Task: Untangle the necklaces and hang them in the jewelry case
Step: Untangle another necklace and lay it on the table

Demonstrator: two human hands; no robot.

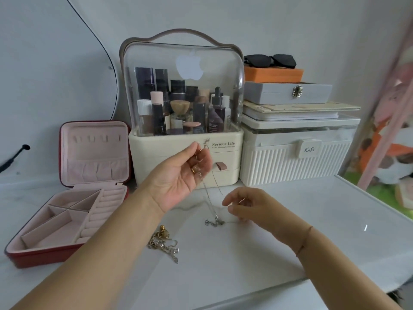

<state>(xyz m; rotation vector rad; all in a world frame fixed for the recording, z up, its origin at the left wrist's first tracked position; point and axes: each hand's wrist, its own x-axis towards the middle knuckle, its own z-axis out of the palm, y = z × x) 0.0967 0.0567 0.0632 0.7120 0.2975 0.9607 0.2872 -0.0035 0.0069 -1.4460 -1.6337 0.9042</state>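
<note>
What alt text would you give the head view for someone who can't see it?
A left hand holds up a thin chain over a white table while the right hand pinches it lower down. A necklace tangle lies nearby, and an open red jewelry case sits at left.

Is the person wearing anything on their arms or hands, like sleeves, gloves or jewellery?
No gloves or sleeves in view: both forearms are bare. The right hand has a thin reddish string bracelet at its wrist. A gold glint on the left hand may be a ring or held jewellery; I cannot tell.
</note>
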